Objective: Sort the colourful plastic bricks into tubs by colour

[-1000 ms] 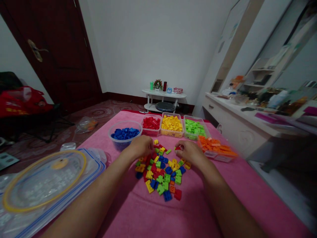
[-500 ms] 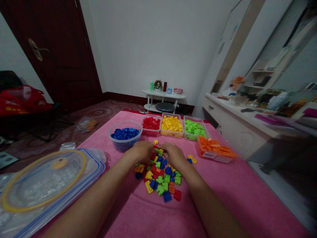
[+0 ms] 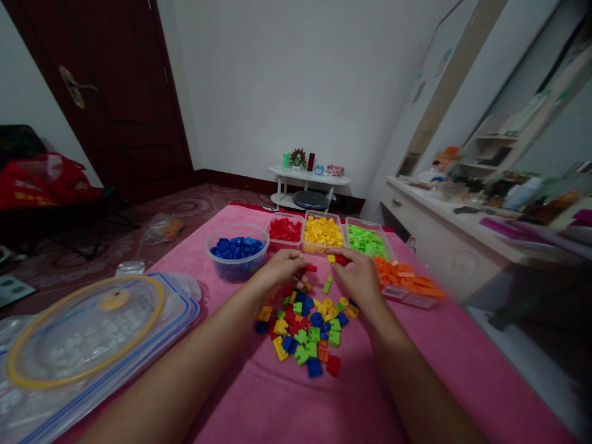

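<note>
A heap of mixed coloured bricks (image 3: pixel 308 330) lies on the pink cloth (image 3: pixel 416 370). My left hand (image 3: pixel 282 268) hovers above the heap's far edge, fingers pinched on a small red brick (image 3: pixel 311 268). My right hand (image 3: pixel 358 277) is level with it, closed on red and yellow bricks (image 3: pixel 337 259). Just beyond the hands stand the sorting tubs: a round blue-brick bowl (image 3: pixel 237 251), a red-brick tub (image 3: pixel 284 230), a yellow-brick tub (image 3: pixel 322 233), a green-brick tub (image 3: pixel 366 239) and an orange-brick tub (image 3: pixel 407 280).
Clear plastic lids with yellow and blue rims (image 3: pixel 83 336) lie at the left on the cloth. A white dresser (image 3: pixel 444 228) runs along the right. A small white table (image 3: pixel 308 179) stands by the far wall, a dark door (image 3: pixel 106 105) at the left.
Both hands rose from the heap and moved away from me toward the tubs, each now pinching bricks. The right hand swung back to the right.
</note>
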The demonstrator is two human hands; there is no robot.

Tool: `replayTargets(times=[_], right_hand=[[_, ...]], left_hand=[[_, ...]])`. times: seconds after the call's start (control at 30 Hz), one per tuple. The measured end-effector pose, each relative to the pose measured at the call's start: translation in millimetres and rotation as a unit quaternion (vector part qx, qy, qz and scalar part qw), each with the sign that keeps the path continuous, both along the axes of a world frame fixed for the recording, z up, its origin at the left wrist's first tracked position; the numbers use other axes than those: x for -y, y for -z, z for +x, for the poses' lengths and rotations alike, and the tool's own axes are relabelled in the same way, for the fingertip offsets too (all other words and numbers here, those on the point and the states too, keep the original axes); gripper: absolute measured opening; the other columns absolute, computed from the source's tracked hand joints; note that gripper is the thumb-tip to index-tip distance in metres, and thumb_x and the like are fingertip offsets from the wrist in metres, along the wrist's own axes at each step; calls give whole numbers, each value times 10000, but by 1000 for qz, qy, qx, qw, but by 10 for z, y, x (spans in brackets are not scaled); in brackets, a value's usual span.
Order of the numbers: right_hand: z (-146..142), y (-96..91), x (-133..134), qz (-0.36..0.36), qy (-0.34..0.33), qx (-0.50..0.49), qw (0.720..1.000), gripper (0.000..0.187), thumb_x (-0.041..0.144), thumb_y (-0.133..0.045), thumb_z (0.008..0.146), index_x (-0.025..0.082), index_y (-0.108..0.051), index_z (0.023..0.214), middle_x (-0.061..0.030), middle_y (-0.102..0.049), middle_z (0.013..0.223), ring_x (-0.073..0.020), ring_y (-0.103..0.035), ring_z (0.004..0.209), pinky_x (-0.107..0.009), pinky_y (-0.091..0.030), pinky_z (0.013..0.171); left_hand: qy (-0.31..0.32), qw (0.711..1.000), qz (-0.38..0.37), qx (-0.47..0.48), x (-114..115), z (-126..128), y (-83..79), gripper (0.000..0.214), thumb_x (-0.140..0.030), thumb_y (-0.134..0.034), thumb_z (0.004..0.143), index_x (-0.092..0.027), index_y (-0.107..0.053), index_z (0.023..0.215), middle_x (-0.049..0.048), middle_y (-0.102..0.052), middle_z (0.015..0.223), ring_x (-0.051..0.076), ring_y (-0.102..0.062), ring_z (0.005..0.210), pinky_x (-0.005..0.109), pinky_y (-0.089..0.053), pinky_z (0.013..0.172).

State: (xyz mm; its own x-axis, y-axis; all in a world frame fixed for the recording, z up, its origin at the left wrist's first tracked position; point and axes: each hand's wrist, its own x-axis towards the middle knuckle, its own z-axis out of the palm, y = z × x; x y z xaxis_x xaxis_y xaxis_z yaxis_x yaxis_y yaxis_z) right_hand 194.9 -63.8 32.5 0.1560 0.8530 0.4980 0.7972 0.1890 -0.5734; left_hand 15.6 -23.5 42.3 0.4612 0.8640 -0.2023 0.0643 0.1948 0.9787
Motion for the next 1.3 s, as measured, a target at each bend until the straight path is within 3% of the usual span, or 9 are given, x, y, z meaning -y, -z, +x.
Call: replayTargets(times=[0.13, 0.23, 0.4, 0.5, 0.63, 0.77, 0.97, 1.1, 1.3], right_hand=[[-163, -129, 75, 42, -112, -40, 992, 341, 92, -572, 728, 233, -725, 998, -15, -713, 1024, -176, -640, 949, -303, -467, 888], [-252, -92, 93, 6, -179, -49, 983, 403, 66, -562, 741, 255, -700, 1069, -7, -698, 1087, -167, -630, 1008, -309, -456, 923], [-257, -98, 89, -9, -128, -66, 990, 358, 137, -631, 753, 213, -687, 1098, -46, -703, 1068, -187, -653, 942, -308, -498, 826], [-242, -164, 104, -20, -97, -60, 993, 356, 186, -675, 740, 188, -686, 1096, -57, -724, 977, -185, -668, 806, -290, -514, 703], [-287, -142, 123, -9, -111, -7, 994, 328, 215, -670, 760, 236, -688, 1087, -36, -701, 1063, -197, -640, 949, -328, -479, 846], [-378, -72, 135, -28, -140, 40, 989, 480, 244, -691, 750, 270, -605, 1222, -39, -667, 1126, -201, -608, 991, -331, -460, 854], [-350, -202, 221, -47, -82, 124, 988, 65, 240, -680, 748, 217, -696, 807, -17, -671, 840, -170, -591, 792, -270, -410, 692], [-333, -232, 271, -118, -60, 181, 975, 84, 206, -683, 711, 238, -687, 788, -5, -670, 797, -155, -579, 701, -248, -335, 588], [-284, -277, 251, -107, -63, 140, 982, 81, 179, -628, 726, 219, -687, 765, -11, -678, 767, -149, -593, 683, -236, -362, 572]], left_hand=[[5, 963, -212, 163, 18, 125, 164, 183, -270, -458, 893, -123, -562, 860, 48, -623, 716, 109, -610, 521, 194, -500, 471], [45, 920, -285, 267, 18, 144, 255, 299, -396, -426, 918, -124, -545, 953, 68, -620, 705, 155, -651, 569, 222, -531, 494], [62, 884, -330, 324, 55, 154, 247, 346, -375, -348, 951, -96, -550, 921, 94, -632, 666, 158, -645, 535, 192, -507, 437], [56, 881, -335, 328, 72, 171, 245, 356, -370, -340, 956, -91, -559, 927, 101, -652, 678, 162, -657, 566, 203, -526, 474], [54, 874, -316, 365, 96, 194, 275, 337, -387, -381, 948, -110, -569, 986, 80, -680, 757, 159, -669, 646, 310, -572, 643], [61, 868, -335, 362, 139, 201, 236, 502, -532, -347, 919, -89, -582, 927, 79, -649, 673, 167, -632, 552, 315, -541, 589], [21, 841, -344, 417, 180, 216, 135, 489, -486, -311, 939, -75, -573, 901, 124, -659, 776, 166, -641, 650, 280, -527, 623], [5, 853, -335, 400, 176, 239, 154, 474, -503, -365, 916, -77, -571, 926, 123, -649, 772, 192, -637, 667, 349, -535, 667], [-35, 857, -338, 387, 186, 256, 174, 402, -442, -350, 936, -96, -556, 933, 120, -643, 794, 195, -646, 731, 345, -555, 674]])
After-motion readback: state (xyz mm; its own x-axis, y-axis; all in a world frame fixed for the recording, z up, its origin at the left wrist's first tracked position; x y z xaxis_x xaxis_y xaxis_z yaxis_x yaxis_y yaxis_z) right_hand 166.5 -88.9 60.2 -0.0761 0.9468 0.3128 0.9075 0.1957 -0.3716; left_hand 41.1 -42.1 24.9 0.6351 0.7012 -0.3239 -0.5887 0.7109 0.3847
